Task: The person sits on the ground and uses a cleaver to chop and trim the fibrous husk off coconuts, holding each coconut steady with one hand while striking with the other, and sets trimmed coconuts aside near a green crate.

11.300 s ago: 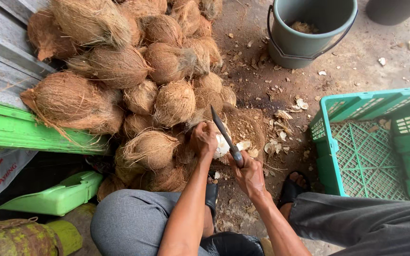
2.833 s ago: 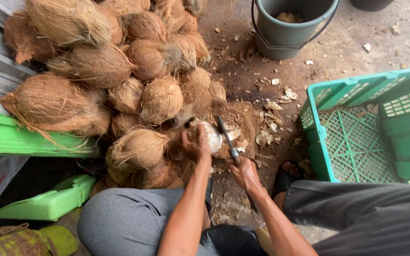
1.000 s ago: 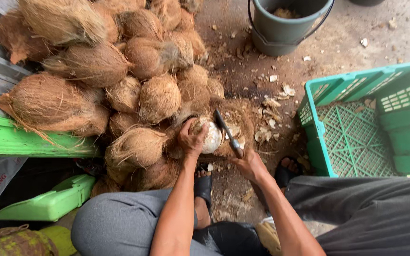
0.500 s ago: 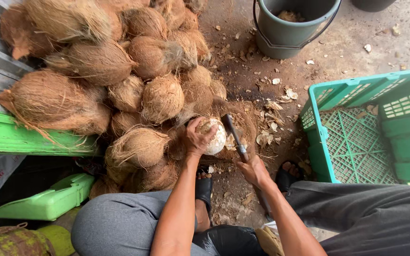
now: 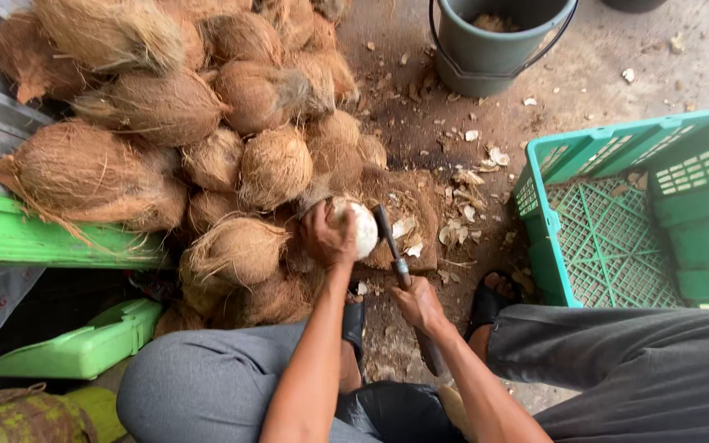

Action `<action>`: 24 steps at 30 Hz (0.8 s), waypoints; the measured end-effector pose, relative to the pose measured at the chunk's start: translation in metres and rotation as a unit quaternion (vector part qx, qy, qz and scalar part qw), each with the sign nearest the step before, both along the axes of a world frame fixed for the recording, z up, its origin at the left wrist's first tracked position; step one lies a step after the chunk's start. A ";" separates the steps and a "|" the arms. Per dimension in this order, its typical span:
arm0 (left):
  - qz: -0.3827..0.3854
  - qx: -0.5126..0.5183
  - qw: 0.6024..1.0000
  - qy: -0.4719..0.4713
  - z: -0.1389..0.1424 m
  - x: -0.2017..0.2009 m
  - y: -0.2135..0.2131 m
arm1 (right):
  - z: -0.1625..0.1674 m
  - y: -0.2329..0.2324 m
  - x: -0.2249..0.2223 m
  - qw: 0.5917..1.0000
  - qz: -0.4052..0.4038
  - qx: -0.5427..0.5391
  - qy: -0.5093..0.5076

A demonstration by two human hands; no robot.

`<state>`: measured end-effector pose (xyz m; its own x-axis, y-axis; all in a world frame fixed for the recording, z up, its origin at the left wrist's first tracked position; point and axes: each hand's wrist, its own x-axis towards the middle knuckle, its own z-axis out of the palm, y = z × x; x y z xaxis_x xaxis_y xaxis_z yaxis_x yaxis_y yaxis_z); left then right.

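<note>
Closed fully around the peeled coconut [image 5: 356, 230], the grip of the left hand [image 5: 329, 239] presses it from the near side, with the fingers wrapped over the top, so only the pale white part on the right shows. The coconut sits on a flat wooden block [image 5: 408, 215] on the floor, just in front of the person's knees.

The right hand [image 5: 417, 303] is clenched on the handle of a knife [image 5: 393, 248]. Its dark blade points away from the person, and the tip is touching or almost touching the right side of the coconut; I cannot tell which.

To the left of the block a big pile of husked brown coconuts [image 5: 207, 131] is lying, fibrous and dry, and it leans against a green plastic edge [image 5: 43, 238]. Small pale chips [image 5: 469, 205] are spread on the dirt floor [image 5: 617, 74] around the block. On the right stands a green plastic crate [image 5: 633, 213] with a lattice bottom. Further away, at the top, there is a grey bucket [image 5: 494, 49] with a wire handle and some scraps inside. The person squats in grey trousers, and one foot in a dark sandal [image 5: 494, 295] is visible near the crate.
</note>
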<state>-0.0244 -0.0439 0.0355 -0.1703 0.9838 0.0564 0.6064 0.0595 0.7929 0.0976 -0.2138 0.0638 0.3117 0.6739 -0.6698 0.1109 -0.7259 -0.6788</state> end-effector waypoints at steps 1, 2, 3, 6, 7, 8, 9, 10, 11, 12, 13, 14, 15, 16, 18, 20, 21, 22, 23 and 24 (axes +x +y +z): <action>0.013 0.032 0.998 0.056 0.003 0.005 -0.003 | -0.010 -0.001 -0.001 1.000 0.018 -0.004 -0.015; 0.025 0.065 0.991 0.111 0.006 0.009 -0.005 | -0.018 -0.003 0.000 0.999 0.037 -0.006 -0.031; 0.041 0.095 0.980 0.169 0.010 0.009 -0.006 | -0.026 -0.004 0.006 0.999 0.038 -0.009 -0.024; -0.012 -0.100 0.973 -0.206 0.024 -0.009 0.000 | -0.037 -0.008 0.032 0.995 0.039 0.022 -0.094; -0.044 -0.088 0.973 -0.210 0.029 -0.018 0.004 | -0.036 -0.008 0.042 0.979 0.046 0.071 -0.184; -0.074 -0.078 0.972 -0.211 0.032 -0.028 0.006 | -0.033 -0.007 0.051 0.955 0.052 0.116 -0.269; -0.102 -0.076 0.970 -0.209 0.034 -0.037 0.005 | -0.029 -0.005 0.057 0.968 0.019 0.088 -0.235; -0.116 -0.093 0.970 -0.191 0.035 -0.043 0.005 | -0.022 -0.002 0.064 0.978 -0.011 0.052 -0.201; -0.132 -0.109 0.970 -0.175 0.036 -0.045 0.006 | -0.014 0.002 0.068 0.985 -0.043 0.016 -0.167; -0.149 -0.121 0.968 -0.160 0.036 -0.045 0.005 | -0.006 0.006 0.070 0.983 -0.054 0.021 -0.173; -0.148 -0.117 0.969 -0.159 0.036 -0.043 0.004 | 0.003 0.010 0.071 0.981 -0.063 0.030 -0.179; -0.146 -0.111 0.970 -0.159 0.036 -0.038 0.002 | 0.011 0.014 0.070 0.979 -0.070 0.041 -0.185; -0.142 -0.105 0.971 -0.159 0.035 -0.033 0.001 | 0.019 0.017 0.068 0.984 -0.067 0.042 -0.158; -0.121 -0.114 0.976 -0.142 0.035 -0.028 0.001 | 0.026 0.020 0.064 0.989 -0.064 0.042 -0.129; -0.085 -0.139 0.981 -0.107 0.035 -0.019 0.002 | 0.036 0.021 0.057 0.993 -0.052 0.044 -0.094; -0.096 -0.170 0.974 -0.116 0.034 -0.019 0.004 | 0.040 0.020 0.049 0.995 -0.027 0.055 -0.081; -0.102 -0.185 0.970 -0.119 0.032 -0.021 0.005 | 0.040 0.019 0.045 0.993 -0.016 0.062 -0.094; -0.143 -0.140 0.977 -0.066 0.029 -0.022 0.006 | 0.039 0.018 0.042 0.992 -0.007 0.066 -0.107; -0.185 -0.098 0.978 -0.013 0.025 -0.023 0.008 | 0.039 0.017 0.039 0.990 0.002 0.066 -0.121; -0.224 -0.055 0.972 0.039 0.020 -0.024 0.008 | 0.037 0.016 0.036 0.993 0.007 0.044 -0.107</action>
